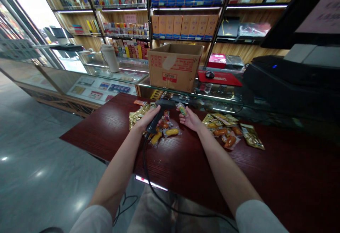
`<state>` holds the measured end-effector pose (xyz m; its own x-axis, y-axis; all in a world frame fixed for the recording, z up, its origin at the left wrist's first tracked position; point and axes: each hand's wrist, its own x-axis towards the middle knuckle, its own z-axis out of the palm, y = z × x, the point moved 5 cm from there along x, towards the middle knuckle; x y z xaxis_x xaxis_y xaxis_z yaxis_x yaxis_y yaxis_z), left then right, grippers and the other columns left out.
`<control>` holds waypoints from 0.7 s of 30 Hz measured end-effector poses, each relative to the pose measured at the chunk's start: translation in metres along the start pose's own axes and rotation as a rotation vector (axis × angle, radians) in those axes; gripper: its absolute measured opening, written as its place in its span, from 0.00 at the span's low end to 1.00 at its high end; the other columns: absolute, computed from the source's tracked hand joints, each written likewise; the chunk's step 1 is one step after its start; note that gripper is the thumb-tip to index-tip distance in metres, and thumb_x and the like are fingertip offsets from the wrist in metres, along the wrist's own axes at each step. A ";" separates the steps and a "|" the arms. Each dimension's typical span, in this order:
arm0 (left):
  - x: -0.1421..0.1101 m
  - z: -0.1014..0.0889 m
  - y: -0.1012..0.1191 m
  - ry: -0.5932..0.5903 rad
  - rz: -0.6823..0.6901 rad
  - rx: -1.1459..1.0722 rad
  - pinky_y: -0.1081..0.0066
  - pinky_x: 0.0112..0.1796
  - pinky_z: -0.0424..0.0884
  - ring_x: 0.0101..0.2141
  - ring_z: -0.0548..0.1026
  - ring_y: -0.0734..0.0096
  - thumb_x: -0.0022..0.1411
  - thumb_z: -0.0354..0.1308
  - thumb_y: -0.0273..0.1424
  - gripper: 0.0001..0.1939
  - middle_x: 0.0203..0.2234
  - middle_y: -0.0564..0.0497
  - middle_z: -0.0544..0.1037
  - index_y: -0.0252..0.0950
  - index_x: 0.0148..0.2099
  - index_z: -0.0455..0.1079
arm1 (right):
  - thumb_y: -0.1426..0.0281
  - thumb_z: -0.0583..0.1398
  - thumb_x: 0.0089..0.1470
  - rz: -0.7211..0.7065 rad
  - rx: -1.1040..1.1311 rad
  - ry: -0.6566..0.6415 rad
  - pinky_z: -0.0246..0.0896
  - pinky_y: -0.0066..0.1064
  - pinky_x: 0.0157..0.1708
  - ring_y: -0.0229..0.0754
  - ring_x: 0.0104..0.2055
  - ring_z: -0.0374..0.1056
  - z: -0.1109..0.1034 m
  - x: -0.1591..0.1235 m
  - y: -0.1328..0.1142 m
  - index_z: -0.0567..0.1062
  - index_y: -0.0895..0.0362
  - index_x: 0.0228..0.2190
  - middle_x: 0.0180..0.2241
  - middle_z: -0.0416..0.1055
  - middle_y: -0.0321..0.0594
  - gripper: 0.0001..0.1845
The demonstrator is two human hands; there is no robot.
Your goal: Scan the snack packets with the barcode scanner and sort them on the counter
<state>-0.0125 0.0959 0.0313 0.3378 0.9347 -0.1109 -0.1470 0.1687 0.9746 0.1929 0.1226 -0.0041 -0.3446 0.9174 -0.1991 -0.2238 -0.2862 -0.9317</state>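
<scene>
My left hand is closed round the grip of a black barcode scanner, whose head points right and whose cable trails down toward me. My right hand holds a small snack packet up in front of the scanner head, pinched in its fingers. Both hands hover over a dark red wooden table. Under and between them lies a pile of clear snack packets with orange sausages inside. A second pile of packets lies to the right of my right hand.
A cardboard box stands on the glass counter behind the table. A black register machine fills the right side, beside a red mouse pad with a mouse. Shelves of boxed goods line the back wall. Grey floor lies left.
</scene>
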 end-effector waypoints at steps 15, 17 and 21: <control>-0.003 -0.005 0.006 0.079 0.002 0.018 0.74 0.18 0.63 0.16 0.67 0.74 0.62 0.60 0.54 0.28 0.16 0.52 0.71 0.32 0.44 0.76 | 0.48 0.60 0.59 -0.260 -0.880 0.305 0.62 0.35 0.40 0.45 0.36 0.68 -0.027 -0.027 -0.054 0.76 0.54 0.39 0.33 0.73 0.41 0.22; -0.002 -0.011 0.007 0.103 0.005 0.012 0.75 0.17 0.62 0.15 0.66 0.74 0.62 0.59 0.55 0.29 0.16 0.52 0.71 0.32 0.44 0.76 | 0.55 0.62 0.60 -0.241 -1.298 0.495 0.59 0.43 0.51 0.55 0.48 0.69 -0.053 -0.046 -0.068 0.76 0.55 0.45 0.43 0.76 0.50 0.19; -0.003 -0.023 0.011 0.175 0.021 0.018 0.75 0.17 0.62 0.15 0.67 0.74 0.61 0.58 0.57 0.30 0.16 0.53 0.70 0.33 0.45 0.75 | 0.59 0.56 0.64 0.014 -1.737 0.778 0.54 0.57 0.54 0.67 0.58 0.63 -0.105 -0.092 -0.071 0.75 0.61 0.51 0.52 0.72 0.64 0.22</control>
<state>-0.0367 0.1022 0.0381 0.1678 0.9784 -0.1206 -0.1355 0.1441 0.9803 0.3364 0.0878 0.0480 0.2011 0.9629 0.1799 0.9792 -0.1927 -0.0632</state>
